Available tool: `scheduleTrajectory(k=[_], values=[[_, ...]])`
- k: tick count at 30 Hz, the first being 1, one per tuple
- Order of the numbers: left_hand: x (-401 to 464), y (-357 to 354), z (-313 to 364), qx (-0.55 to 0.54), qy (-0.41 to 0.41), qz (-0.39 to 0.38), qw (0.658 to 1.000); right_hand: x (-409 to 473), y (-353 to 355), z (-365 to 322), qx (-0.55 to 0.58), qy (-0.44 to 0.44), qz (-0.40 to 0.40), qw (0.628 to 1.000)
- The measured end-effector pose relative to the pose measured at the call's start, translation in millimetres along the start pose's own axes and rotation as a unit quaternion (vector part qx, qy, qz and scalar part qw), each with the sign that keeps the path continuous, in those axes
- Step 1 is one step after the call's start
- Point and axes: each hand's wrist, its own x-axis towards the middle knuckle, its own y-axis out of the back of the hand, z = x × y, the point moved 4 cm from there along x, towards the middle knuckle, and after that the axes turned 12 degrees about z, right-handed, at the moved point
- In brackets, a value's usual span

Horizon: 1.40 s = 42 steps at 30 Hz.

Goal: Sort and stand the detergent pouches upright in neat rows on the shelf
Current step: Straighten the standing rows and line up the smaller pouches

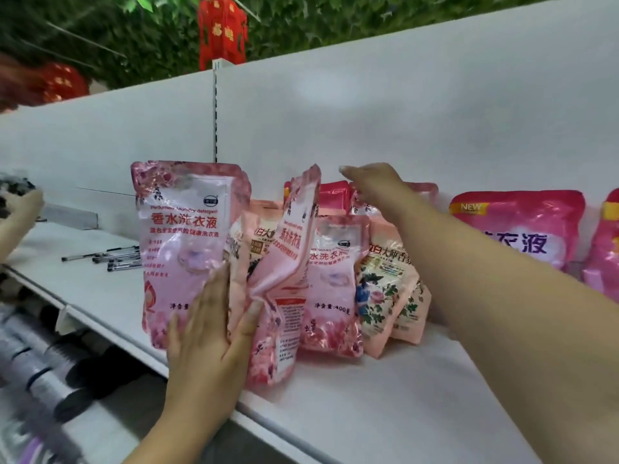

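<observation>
Several pink detergent pouches stand bunched on the white shelf [368, 403]. A tall pale pink pouch [181, 236] stands at the left. Beside it a twisted pink pouch [288, 279] leans, its back label showing. My left hand [207, 329] lies flat on the tall pouch's lower front, and its thumb touches the twisted pouch. A smaller pink pouch [331, 286] and a floral pouch [388, 289] stand to the right. My right hand [371, 182] reaches over them with straight fingers above the red pouches [335, 195] at the back.
Two large magenta pouches [522, 229] lean on the back panel at the right. Several pens [114, 257] lie on the shelf to the left. Another person's hand [20, 202] is at the far left. Dark-capped items [50, 363] fill the lower shelf.
</observation>
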Motion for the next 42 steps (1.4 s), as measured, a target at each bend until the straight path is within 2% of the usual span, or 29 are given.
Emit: scheduleTrajectory(k=[6, 8, 12, 16, 20, 26, 29, 33, 39, 42], values=[[-0.4, -1.3, 0.7, 0.017, 0.011, -0.013, 1.000, 19.5, -33.2, -7.3, -0.145, 0.017, -0.020, 0.989], [-0.9, -1.5, -0.1, 0.023, 0.011, -0.015, 1.000, 18.6, -38.7, -4.6, -0.160, -0.001, -0.016, 0.987], [-1.7, -1.6, -3.2, 0.032, 0.009, -0.018, 0.999, 18.0, -43.1, 3.2, -0.080, -0.045, 0.024, 0.995], [-3.9, -2.3, -4.9, 0.035, 0.010, -0.027, 0.999, 27.9, -37.8, 2.5, 0.089, -0.090, 0.054, 0.990], [-4.6, -2.1, -6.0, 0.044, 0.018, -0.042, 0.998, 53.6, -22.5, -10.7, 0.171, -0.074, 0.078, 0.979], [-5.1, 2.6, 3.5, 0.044, 0.034, -0.072, 0.996, 34.0, -0.2, -47.7, 0.272, -0.047, 0.081, 0.958], [-5.5, 5.4, 6.6, 0.058, 0.031, -0.093, 0.994, 31.2, 7.5, -56.8, 0.321, -0.025, 0.143, 0.936], [-5.2, 7.1, 7.2, 0.073, 0.019, -0.124, 0.989, 26.0, 31.1, -76.3, 0.352, 0.003, 0.209, 0.912], [-6.3, 13.6, 7.9, 0.074, -0.005, -0.167, 0.983, 9.0, 88.3, -102.9, 0.322, 0.076, 0.288, 0.899], [-8.1, 16.7, 8.6, 0.067, -0.024, -0.179, 0.981, -7.7, 101.2, -92.1, 0.256, 0.083, 0.302, 0.915]])
